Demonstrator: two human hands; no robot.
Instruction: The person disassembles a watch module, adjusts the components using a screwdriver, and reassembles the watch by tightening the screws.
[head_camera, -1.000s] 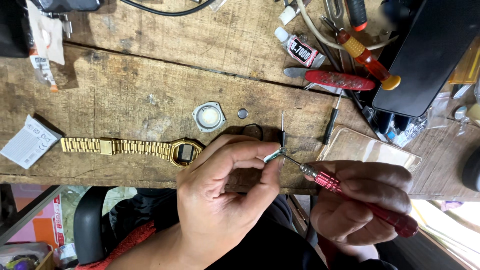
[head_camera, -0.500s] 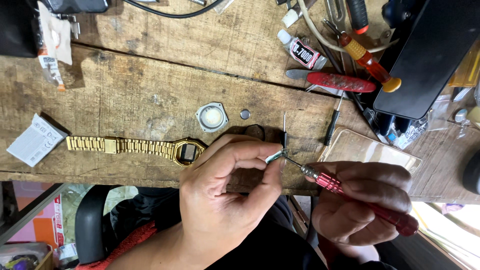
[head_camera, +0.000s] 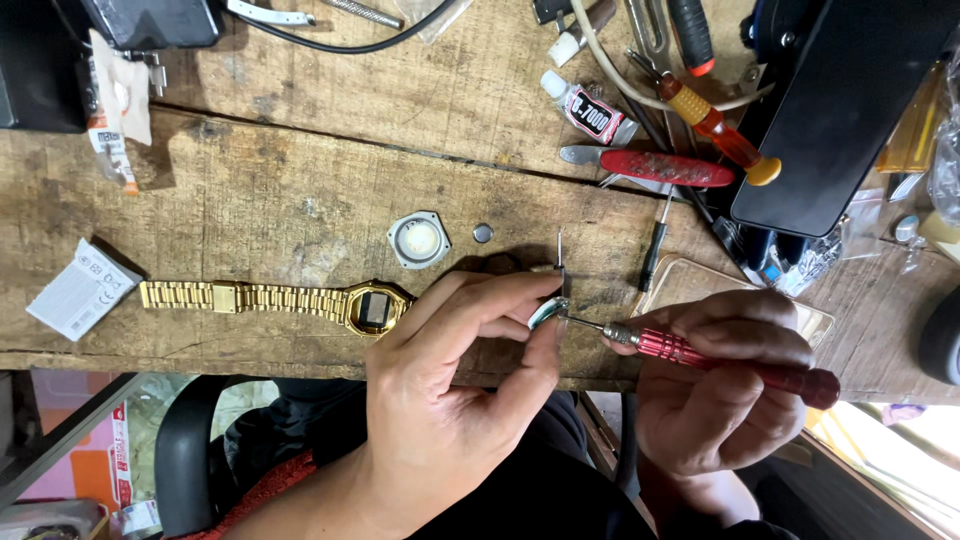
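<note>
Head view: left hand (head_camera: 450, 400) pinches a small metal part (head_camera: 548, 312); right hand (head_camera: 715, 385) grips a red screwdriver (head_camera: 720, 360); gold watch (head_camera: 375, 306) lies open on the bench (head_camera: 250, 190), empty back cover (head_camera: 418, 239) beside.

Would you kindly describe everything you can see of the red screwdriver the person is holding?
The red screwdriver is a slim precision tool with a glossy red metal-looking handle, a knurled silver collar near the front and a thin steel shaft. It lies nearly level, its rounded rear end pointing right and slightly down. The right hand wraps around the handle, hiding its middle. Its fine tip meets a small silvery part pinched in the fingertips of the left hand, just above the near edge of the wooden workbench.
</note>
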